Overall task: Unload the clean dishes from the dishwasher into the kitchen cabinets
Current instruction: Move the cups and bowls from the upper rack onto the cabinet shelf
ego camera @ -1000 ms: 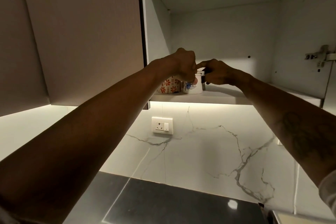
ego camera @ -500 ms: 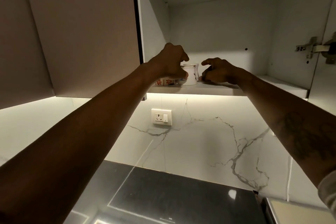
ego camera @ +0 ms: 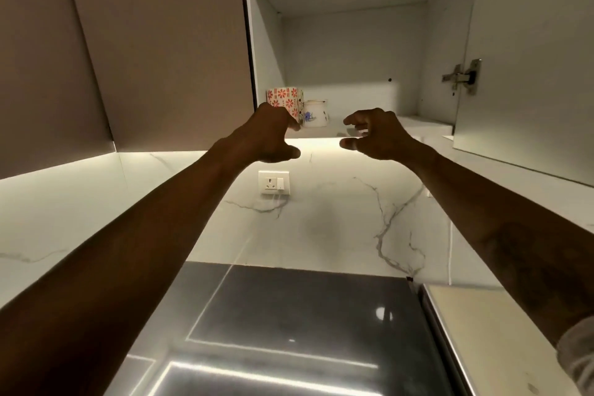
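My left hand [ego camera: 273, 135] and right hand [ego camera: 376, 133] hung empty below the shelf [ego camera: 418, 125] edge, fingers loosely curled, the two well apart and gripping nothing. Both cups stood upright on the cabinet's [ego camera: 353, 51] lowest shelf, hard against its left wall: the red-flowered cup [ego camera: 284, 99] outermost, the blue-flowered cup [ego camera: 315, 112] just beside it on the right. They lay up and ahead of my left hand, whose knuckles overlapped the red cup's base in view; I couldn't tell whether they touched. I judged these two stowed, with the dishwasher out of sight.
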Tool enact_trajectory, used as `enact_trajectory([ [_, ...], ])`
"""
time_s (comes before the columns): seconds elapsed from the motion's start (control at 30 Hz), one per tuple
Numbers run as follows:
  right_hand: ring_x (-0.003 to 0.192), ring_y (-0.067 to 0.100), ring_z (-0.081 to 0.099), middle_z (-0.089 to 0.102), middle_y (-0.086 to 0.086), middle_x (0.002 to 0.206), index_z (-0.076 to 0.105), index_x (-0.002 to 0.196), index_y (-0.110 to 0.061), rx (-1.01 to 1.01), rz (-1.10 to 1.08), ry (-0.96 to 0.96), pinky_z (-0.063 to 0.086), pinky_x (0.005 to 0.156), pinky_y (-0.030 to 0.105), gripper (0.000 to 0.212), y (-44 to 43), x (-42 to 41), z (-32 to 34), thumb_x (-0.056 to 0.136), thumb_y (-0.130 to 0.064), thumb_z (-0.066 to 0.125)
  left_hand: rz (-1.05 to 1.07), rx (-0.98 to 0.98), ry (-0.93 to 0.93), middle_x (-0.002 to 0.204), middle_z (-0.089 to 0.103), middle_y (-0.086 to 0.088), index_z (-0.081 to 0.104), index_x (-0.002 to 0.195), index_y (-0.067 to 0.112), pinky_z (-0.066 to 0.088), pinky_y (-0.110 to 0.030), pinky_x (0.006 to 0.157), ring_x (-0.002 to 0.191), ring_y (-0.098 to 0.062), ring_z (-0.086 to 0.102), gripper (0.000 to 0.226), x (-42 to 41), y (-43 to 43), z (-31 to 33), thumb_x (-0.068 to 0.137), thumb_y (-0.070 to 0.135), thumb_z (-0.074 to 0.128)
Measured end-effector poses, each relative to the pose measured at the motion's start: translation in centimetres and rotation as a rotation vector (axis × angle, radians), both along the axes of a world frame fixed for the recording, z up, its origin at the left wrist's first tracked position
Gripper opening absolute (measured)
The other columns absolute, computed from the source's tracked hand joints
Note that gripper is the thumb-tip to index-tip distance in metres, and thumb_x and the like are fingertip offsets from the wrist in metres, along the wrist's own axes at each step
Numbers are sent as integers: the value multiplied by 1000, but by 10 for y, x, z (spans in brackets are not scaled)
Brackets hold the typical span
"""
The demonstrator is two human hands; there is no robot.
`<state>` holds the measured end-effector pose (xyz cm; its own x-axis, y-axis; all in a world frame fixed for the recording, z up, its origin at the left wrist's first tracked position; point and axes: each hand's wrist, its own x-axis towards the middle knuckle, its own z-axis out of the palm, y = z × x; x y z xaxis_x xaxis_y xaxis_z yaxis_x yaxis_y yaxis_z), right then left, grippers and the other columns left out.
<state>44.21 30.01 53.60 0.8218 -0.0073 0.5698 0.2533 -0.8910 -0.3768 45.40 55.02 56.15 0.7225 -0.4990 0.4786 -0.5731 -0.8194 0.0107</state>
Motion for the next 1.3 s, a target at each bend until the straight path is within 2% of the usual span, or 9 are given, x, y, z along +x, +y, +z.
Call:
enact_trajectory([
  [0.13, 113, 17, 64, 69, 2, 121, 67, 126, -20, 9, 6, 41, 53, 98, 37, 56, 22, -60, -44, 78, -42, 82, -9, 20, 67, 141, 59, -9, 62, 137, 23, 36, -45, 117, 138, -29, 46, 64, -40, 13, -35, 81, 48, 80],
  [0.3, 113, 16, 63, 67, 4, 125, 65, 130, -20, -59, -2, 213, 53, 93, 30, 60, 36, -148, -104, 77, -42, 83, -67, 95, 214, 138, 59, -8, 63, 136, 22, 37, -41, 114, 134, -29, 48, 63, -107, 11, -91, 82, 51, 78],
  [0.53, 114, 15, 64, 66, 5, 129, 65, 129, -21, -14, -32, 375, 51, 93, 27, 62, 15, -245, -166, 75, -40, 86, -140, 136, 359, 135, 61, -8, 63, 137, 24, 46, -43, 107, 130, -27, 51, 65, -192, -26, -159, 79, 50, 80],
  [0.73, 106, 15, 67, 71, 6, 119, 67, 127, -19, 23, -61, 433, 51, 91, 26, 58, -32, -334, -205, 75, -38, 85, -163, 195, 463, 127, 66, -9, 65, 133, 23, 50, -39, 102, 118, -24, 62, 72, -269, -78, -210, 72, 57, 80],
  [0.87, 106, 15, 67, 71, 2, 117, 69, 125, -19, 17, -35, 481, 52, 92, 28, 56, -63, -384, -234, 75, -39, 84, -165, 168, 518, 132, 65, -4, 65, 134, 20, 46, -32, 103, 123, -22, 59, 64, -326, -112, -243, 78, 46, 81],
  [1.0, 102, 15, 68, 72, 3, 117, 69, 124, -19, 6, -9, 541, 54, 94, 32, 54, -99, -435, -263, 75, -38, 84, -168, 162, 581, 131, 66, -5, 67, 131, 19, 50, -37, 104, 122, -24, 60, 62, -385, -150, -281, 76, 44, 80],
  [1.1, 101, 15, 69, 72, 3, 119, 69, 124, -17, 24, -14, 582, 55, 93, 33, 55, -121, -468, -285, 75, -35, 85, -187, 181, 629, 128, 65, -3, 66, 129, 20, 55, -36, 94, 113, -22, 63, 64, -413, -177, -315, 72, 45, 79],
  [1.2, 102, 14, 69, 72, 3, 122, 69, 125, -17, 49, -22, 635, 55, 91, 29, 57, -146, -491, -310, 74, -34, 86, -222, 262, 664, 102, 69, 0, 71, 119, 16, 52, -30, 77, 91, -19, 63, 48, -432, -208, -347, 76, 35, 79],
  [1.3, 104, 14, 68, 72, 4, 121, 69, 126, -17, 73, -59, 698, 55, 90, 28, 57, -171, -510, -336, 75, -35, 84, -259, 314, 680, 106, 68, -2, 69, 116, 17, 56, -35, 87, 103, -21, 63, 44, -442, -235, -387, 78, 37, 79],
])
